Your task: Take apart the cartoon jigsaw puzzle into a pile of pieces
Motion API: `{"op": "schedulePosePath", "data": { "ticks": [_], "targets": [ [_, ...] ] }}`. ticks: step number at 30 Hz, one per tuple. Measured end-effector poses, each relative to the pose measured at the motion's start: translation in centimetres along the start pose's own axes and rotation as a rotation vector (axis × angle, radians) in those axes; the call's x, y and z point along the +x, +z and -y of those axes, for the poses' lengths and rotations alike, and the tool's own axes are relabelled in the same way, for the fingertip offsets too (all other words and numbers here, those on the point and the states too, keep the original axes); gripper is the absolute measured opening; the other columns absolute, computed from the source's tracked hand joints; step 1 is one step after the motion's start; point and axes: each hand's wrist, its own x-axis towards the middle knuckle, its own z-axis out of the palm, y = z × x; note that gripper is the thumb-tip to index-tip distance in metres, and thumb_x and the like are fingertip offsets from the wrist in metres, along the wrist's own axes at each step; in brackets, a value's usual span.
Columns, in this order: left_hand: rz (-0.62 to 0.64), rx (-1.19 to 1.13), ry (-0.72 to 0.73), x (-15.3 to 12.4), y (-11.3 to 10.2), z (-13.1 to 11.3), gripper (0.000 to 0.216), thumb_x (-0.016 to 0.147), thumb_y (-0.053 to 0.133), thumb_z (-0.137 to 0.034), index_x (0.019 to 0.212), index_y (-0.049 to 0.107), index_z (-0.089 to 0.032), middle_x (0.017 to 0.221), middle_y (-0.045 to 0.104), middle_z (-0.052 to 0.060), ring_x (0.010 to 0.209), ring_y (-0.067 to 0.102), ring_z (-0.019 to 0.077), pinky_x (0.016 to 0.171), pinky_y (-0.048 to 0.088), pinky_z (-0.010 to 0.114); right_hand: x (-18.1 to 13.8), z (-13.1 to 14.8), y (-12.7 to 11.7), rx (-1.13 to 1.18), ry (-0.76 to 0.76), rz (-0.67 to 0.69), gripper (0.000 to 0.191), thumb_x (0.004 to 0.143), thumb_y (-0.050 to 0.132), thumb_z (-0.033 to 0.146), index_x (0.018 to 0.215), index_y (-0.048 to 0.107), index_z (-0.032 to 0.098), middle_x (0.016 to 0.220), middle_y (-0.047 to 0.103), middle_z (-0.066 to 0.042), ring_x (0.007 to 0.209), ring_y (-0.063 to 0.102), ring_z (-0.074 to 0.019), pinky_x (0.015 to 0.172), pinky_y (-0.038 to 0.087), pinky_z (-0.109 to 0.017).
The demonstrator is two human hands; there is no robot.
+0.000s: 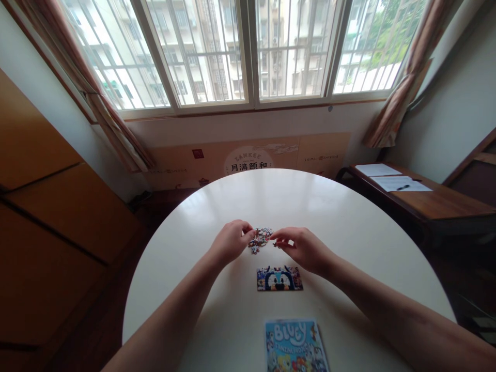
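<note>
A small heap of jigsaw puzzle pieces [262,236] lies on the round white table [182,227], between my two hands. My left hand [231,242] is at the heap's left side, thumb and fingers curled together at its edge; anything between the tips is too small to make out. From the right, my right hand [302,247] reaches to the heap with its fingers bent and apart. A dark loose piece [276,245] shows just under its fingertips. Closer to me is a rectangular picture [279,279] with a blue cartoon dog face, lying flat.
A blue "BLUEY" booklet or packet [295,347] is at the near side of the table. To the right stands a wooden desk [449,201] with papers [401,183] and pens. A printed carton [166,163] sits beneath the barred window [201,57]; an orange-brown cabinet [50,232] is on the left.
</note>
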Motion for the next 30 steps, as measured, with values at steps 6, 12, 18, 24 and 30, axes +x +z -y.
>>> {"op": "schedulePosePath", "data": {
  "ticks": [6, 12, 18, 24, 30],
  "targets": [
    [-0.042, 0.122, -0.058, 0.3, 0.0, 0.4, 0.024, 0.089, 0.058, -0.033, 0.077, 0.071, -0.018, 0.083, 0.072, 0.007, 0.076, 0.062, 0.0207, 0.067, 0.041, 0.031, 0.1, -0.6, 0.1, -0.045, 0.064, 0.020, 0.024, 0.082, 0.062, 0.012, 0.098, 0.075, 0.025, 0.086, 0.076, 0.000, 0.075, 0.068, -0.0164, 0.076, 0.053, -0.030],
    [-0.171, 0.160, -0.036, 0.0, -0.8, 0.0, 0.027, 0.092, 0.055, -0.034, 0.076, 0.068, -0.018, 0.081, 0.070, 0.006, 0.073, 0.060, 0.0197, 0.067, 0.040, 0.031, 0.5, -1.4, 0.5, -0.036, 0.118, 0.012, 0.019, 0.076, 0.063, 0.010, 0.085, 0.074, 0.023, 0.081, 0.076, 0.001, 0.074, 0.067, -0.0162, 0.073, 0.050, -0.029],
    [-0.208, 0.156, 0.004, -0.3, -1.0, -0.5, 0.026, 0.093, 0.055, -0.033, 0.076, 0.068, -0.018, 0.081, 0.068, 0.005, 0.073, 0.059, 0.0190, 0.068, 0.040, 0.030, 1.7, -2.5, 1.5, -0.029, 0.134, -0.104, 0.016, 0.082, 0.065, 0.017, 0.095, 0.074, 0.020, 0.095, 0.075, -0.005, 0.093, 0.066, -0.0211, 0.088, 0.050, -0.037],
    [-0.136, 0.153, 0.103, -1.0, -2.0, -1.3, 0.025, 0.092, 0.056, -0.032, 0.076, 0.068, -0.018, 0.080, 0.068, 0.005, 0.070, 0.058, 0.0176, 0.064, 0.039, 0.029, 1.1, -2.4, -0.6, -0.215, 0.025, -0.128, 0.018, 0.086, 0.062, 0.013, 0.096, 0.074, 0.022, 0.094, 0.072, -0.006, 0.094, 0.063, -0.0219, 0.090, 0.047, -0.040],
    [0.347, 0.159, 0.319, -2.9, -2.6, -2.5, 0.007, 0.082, 0.066, -0.025, 0.083, 0.073, -0.023, 0.082, 0.072, 0.002, 0.073, 0.063, 0.0181, 0.062, 0.040, 0.027, -0.3, 0.4, -2.9, -0.218, 0.001, 0.274, 0.015, 0.084, 0.064, 0.016, 0.092, 0.075, 0.023, 0.082, 0.072, -0.001, 0.075, 0.063, -0.0161, 0.072, 0.047, -0.030]
  ]
}}
